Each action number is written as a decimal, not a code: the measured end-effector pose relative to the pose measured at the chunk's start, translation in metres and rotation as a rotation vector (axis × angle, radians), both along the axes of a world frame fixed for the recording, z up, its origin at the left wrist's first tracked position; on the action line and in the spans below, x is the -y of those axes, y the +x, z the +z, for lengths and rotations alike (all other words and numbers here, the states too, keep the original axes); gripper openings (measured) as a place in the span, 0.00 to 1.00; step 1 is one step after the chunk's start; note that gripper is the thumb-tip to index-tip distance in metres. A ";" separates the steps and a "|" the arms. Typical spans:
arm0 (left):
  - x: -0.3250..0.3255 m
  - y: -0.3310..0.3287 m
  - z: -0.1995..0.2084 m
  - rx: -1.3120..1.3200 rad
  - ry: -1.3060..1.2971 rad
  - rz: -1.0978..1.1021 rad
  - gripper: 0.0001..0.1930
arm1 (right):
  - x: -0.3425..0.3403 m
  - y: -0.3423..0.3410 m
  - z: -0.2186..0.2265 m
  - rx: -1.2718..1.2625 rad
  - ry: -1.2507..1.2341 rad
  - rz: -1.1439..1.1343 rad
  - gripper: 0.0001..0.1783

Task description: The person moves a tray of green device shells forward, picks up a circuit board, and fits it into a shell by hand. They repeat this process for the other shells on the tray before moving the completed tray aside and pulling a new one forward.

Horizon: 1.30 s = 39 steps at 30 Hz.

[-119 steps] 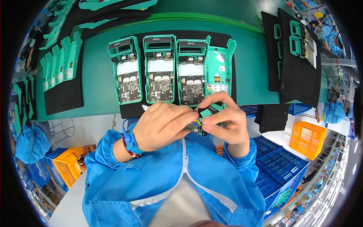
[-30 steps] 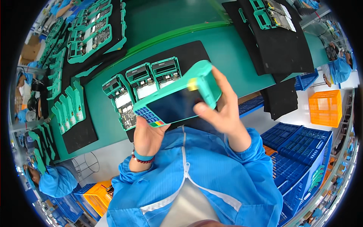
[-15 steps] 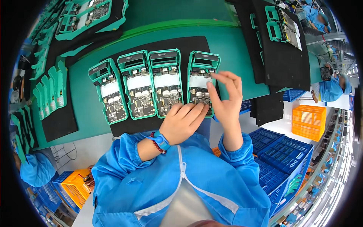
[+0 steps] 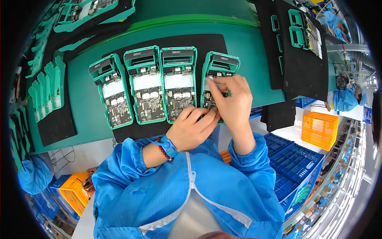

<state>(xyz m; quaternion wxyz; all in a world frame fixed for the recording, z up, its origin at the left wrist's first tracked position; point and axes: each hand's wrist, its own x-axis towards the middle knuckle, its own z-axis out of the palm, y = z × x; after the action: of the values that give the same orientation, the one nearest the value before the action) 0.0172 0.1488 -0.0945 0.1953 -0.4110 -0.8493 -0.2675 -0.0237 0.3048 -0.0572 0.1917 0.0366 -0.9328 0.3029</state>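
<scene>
The right hand (image 4: 235, 99) is dropping from its spread hover, thumb and fingertips now drawing close together over the upper part of the rightmost green-cased unit (image 4: 221, 63); what they are pinching, if anything, is hidden; the left hand (image 4: 193, 129) is staying half-curled at its lower end, its grip unclear; the unit, lifted screen-up moments ago, is lying circuit-side up on the black mat (image 4: 211, 42), giving both hands access.

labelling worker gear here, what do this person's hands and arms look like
Both are gloveless, in long blue sleeves with gathered cuffs. The left hand has a blue wristband and dark-red bead bracelet at its wrist; the right hand shows no wristwear.
</scene>
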 end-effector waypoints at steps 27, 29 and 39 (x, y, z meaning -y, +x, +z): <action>0.003 0.000 0.000 -0.002 -0.020 0.005 0.22 | -0.014 -0.003 0.023 0.374 -1.368 0.088 0.08; 0.002 -0.002 -0.003 -0.004 -0.006 -0.014 0.22 | -0.017 -0.011 0.022 0.341 -1.390 0.130 0.07; 0.005 -0.002 -0.009 -0.048 -0.033 -0.017 0.22 | -0.034 -0.114 0.053 0.274 -0.753 0.034 0.09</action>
<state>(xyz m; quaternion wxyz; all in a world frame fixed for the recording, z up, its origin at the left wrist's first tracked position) 0.0153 0.1442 -0.1032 0.2064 -0.4277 -0.8452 -0.2452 -0.1379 0.3392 -0.0041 0.0605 -0.0617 -0.7727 0.6289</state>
